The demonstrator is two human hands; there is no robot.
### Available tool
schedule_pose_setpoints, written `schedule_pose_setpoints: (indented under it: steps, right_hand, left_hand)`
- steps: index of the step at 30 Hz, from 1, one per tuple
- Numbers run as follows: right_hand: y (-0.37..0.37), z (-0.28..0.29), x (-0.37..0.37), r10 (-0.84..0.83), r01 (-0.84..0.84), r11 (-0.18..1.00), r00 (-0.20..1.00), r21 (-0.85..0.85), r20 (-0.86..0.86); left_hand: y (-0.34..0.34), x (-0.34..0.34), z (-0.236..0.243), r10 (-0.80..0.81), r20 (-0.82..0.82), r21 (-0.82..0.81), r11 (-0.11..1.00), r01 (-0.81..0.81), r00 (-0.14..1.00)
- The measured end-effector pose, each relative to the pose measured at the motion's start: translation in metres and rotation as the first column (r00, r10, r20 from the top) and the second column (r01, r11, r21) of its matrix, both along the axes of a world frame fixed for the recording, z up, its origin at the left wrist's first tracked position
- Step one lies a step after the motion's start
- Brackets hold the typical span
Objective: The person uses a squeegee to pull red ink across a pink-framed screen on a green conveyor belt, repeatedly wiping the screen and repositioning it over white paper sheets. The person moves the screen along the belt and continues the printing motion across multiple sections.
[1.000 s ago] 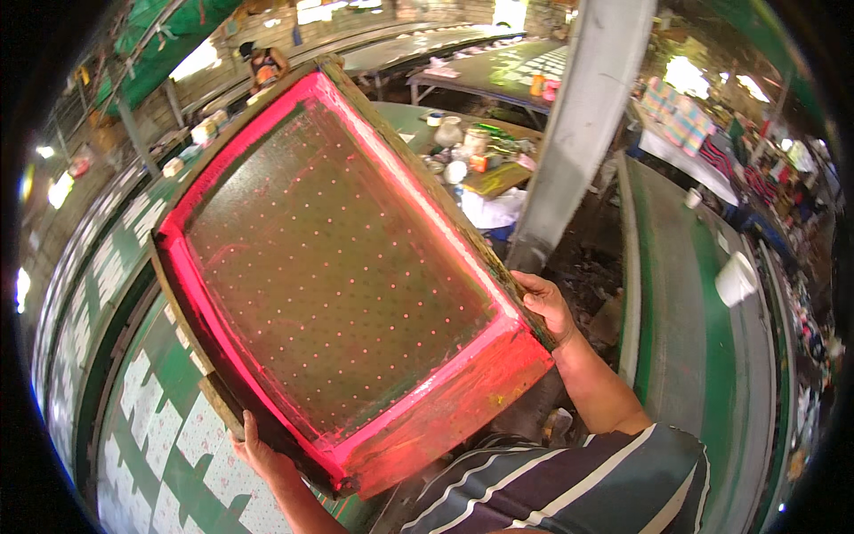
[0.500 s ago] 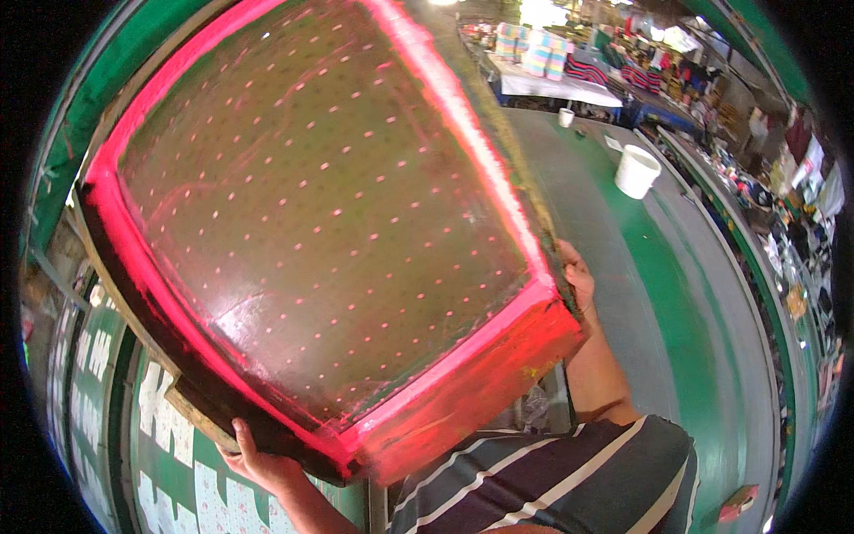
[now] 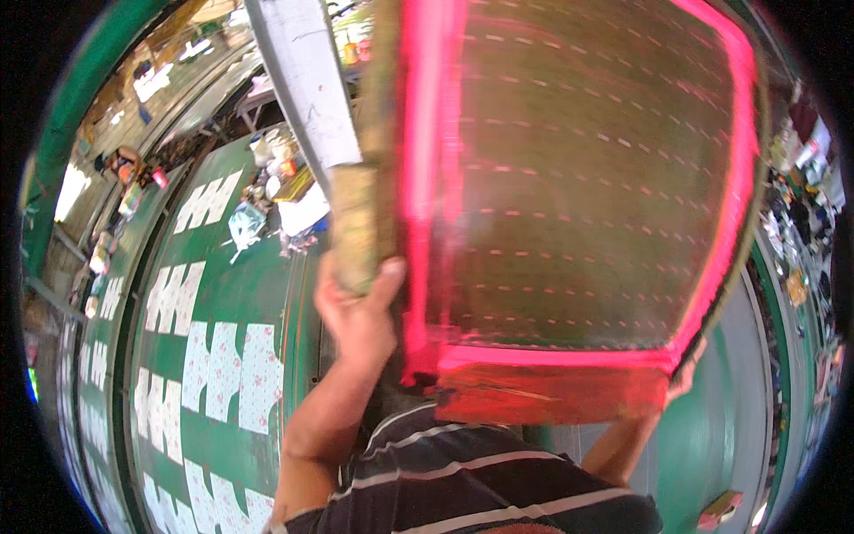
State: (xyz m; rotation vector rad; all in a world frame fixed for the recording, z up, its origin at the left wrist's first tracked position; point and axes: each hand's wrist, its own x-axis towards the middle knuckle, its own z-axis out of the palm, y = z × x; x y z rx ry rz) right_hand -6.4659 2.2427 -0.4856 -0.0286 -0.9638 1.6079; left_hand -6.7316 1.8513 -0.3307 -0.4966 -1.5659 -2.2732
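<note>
A large screen-printing frame (image 3: pixel 578 205) is held up in front of me, with bright pink ink along its borders and small dashes dotted over the brownish mesh. Its near side is a red-stained board (image 3: pixel 551 394). My left hand (image 3: pixel 360 316) is wrapped round the lower end of a worn wooden piece (image 3: pixel 356 222) on the frame's left side, thumb toward the frame. At the lower right corner my right hand (image 3: pixel 685 378) grips the frame's edge; most of its fingers are hidden behind it. Motion blurs the frame.
Green tables (image 3: pixel 253 298) on the left carry rows of white floral fabric pieces (image 3: pixel 213 378). A pale metal beam (image 3: pixel 307 80) rises beside the frame, near bags and cluttered containers (image 3: pixel 289 182). On the right runs another green-grey table (image 3: pixel 712 454) with a small red block (image 3: pixel 721 509).
The screen frame has swung from the left to the right and its tilt has straightened. Both hands moved rightward with it, still gripping. The white bucket is no longer visible.
</note>
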Motion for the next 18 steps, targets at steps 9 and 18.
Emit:
schedule_pose_setpoints:
  steps: [9, 18]
  right_hand:
    - [0.003, -0.052, 0.152, -0.398, 0.401, 0.916, 0.912, -0.011, 0.102]
    - [-0.018, -0.054, 0.16, -0.855, 0.492, 0.458, 0.473, 0.74, 0.214]
  left_hand:
    - [0.135, -0.018, -0.037, -0.462, 0.111, 0.0, 0.885, 0.465, 0.88]
    - [0.205, -0.061, -0.045, -0.602, 0.176, -0.021, 0.789, 0.615, 0.779]
